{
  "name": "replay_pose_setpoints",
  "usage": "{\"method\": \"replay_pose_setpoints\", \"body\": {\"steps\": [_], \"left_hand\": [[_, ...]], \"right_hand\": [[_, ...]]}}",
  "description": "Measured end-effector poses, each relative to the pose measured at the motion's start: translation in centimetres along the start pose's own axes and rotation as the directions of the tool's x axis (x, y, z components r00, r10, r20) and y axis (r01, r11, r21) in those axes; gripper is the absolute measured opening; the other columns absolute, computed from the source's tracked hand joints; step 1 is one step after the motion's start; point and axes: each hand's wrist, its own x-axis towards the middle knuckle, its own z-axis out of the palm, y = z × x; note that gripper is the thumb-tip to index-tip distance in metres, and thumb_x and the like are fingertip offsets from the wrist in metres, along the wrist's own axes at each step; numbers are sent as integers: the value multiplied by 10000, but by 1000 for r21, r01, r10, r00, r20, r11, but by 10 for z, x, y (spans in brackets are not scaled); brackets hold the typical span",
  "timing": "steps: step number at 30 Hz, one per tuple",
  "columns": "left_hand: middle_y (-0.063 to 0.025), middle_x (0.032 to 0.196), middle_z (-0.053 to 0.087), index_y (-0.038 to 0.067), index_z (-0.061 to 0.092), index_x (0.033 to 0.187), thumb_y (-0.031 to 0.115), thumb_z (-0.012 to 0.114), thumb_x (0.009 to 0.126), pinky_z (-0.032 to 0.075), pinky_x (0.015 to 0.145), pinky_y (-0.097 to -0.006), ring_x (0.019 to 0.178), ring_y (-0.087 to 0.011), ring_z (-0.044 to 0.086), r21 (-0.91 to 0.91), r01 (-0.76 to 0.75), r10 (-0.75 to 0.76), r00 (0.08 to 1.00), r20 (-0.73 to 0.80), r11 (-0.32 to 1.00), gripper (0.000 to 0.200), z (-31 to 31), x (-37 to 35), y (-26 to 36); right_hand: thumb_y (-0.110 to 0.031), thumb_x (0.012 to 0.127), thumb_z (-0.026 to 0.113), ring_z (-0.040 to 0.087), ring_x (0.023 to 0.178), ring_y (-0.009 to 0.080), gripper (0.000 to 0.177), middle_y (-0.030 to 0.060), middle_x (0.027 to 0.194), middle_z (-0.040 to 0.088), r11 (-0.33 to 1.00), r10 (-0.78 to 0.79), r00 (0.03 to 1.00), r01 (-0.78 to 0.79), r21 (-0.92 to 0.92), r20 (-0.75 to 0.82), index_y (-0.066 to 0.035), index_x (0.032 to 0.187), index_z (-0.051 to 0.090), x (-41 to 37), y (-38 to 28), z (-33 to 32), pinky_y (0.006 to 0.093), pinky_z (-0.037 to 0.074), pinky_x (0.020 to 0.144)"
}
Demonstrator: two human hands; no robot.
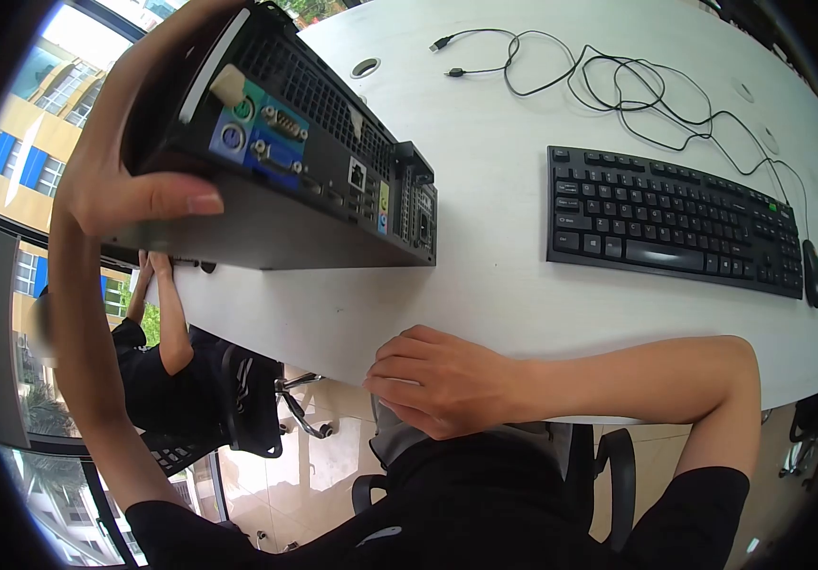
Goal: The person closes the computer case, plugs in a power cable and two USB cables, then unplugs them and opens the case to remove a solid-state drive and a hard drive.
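Note:
A black desktop computer case (266, 223) stands at the left of the white table, its rear panel of ports facing toward the right. My left hand (133, 190) is wrapped round its near end, with the thumb across the side panel and the other fingers hidden behind the case. On the rear panel are blue and green connectors, a network port (357, 174) and a power socket. My right hand (447, 380) rests on the table's front edge, its fingers loosely bent and slightly apart, with nothing visible in it.
On the right of the table (485, 218) lies a black keyboard (675, 218), with a black mouse (812, 274) beside it. Tangled black cables (618, 85) with USB plugs spread behind. Another person's arms (171, 323) reach the table at left, beside a black chair (252, 399).

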Motion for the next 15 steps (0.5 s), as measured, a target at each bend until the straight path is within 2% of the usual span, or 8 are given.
{"method": "replay_pose_setpoints", "body": {"steps": [5, 15], "left_hand": [[-296, 1614, 398, -99, 476, 1511, 594, 868, 532, 544, 1085, -450, 1307, -373, 619, -109, -159, 165, 985, 43, 981, 1261, 0, 12, -17], [-317, 1579, 430, -121, 483, 1491, 613, 841, 515, 572, 1043, -441, 1243, -388, 662, -244, -58, 72, 996, 50, 968, 1273, 4, 35, -29]], "right_hand": [[-47, 829, 783, 665, 1088, 304, 346, 115, 1096, 710, 1000, 6, 1000, -6, 17, 0, -20, 1153, 669, 1, -1, -2, 408, 526, 945], [-108, 852, 754, 649, 1102, 290, 277, 119, 1078, 719, 999, 15, 1000, -15, 37, -2, 16, 1098, 719, -1, 1, 0, 407, 502, 957]]}}
